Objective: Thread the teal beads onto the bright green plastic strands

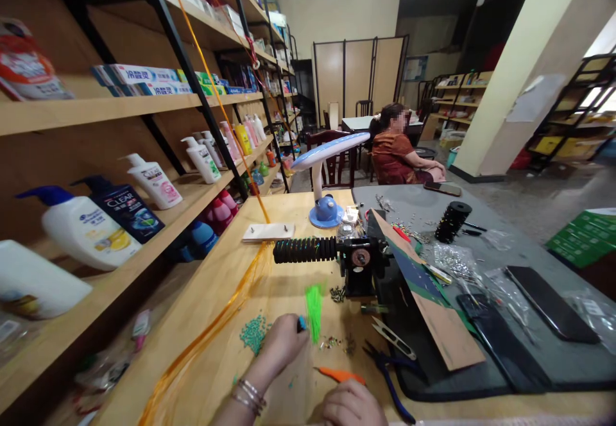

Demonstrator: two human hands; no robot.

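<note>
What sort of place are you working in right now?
Likely a small shop doubling as a craft workspace: shampoo bottles and toothpaste boxes on shelves, with beads and pliers on a wooden table.

The left hand (283,342), bangles at its wrist, pinches a small blue object (301,323) beside a green thread tuft (314,310) and scattered green beads (253,334) on the wooden worktop (212,304); the right hand (353,405) lies near an orange strip (341,374).

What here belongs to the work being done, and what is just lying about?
For the work: left hand, pinching a small blue piece; bright green thread tuft; teal bead pile; black ribbed roller.
Lying about: blue-handled pliers; white plastic pump bottles.
</note>
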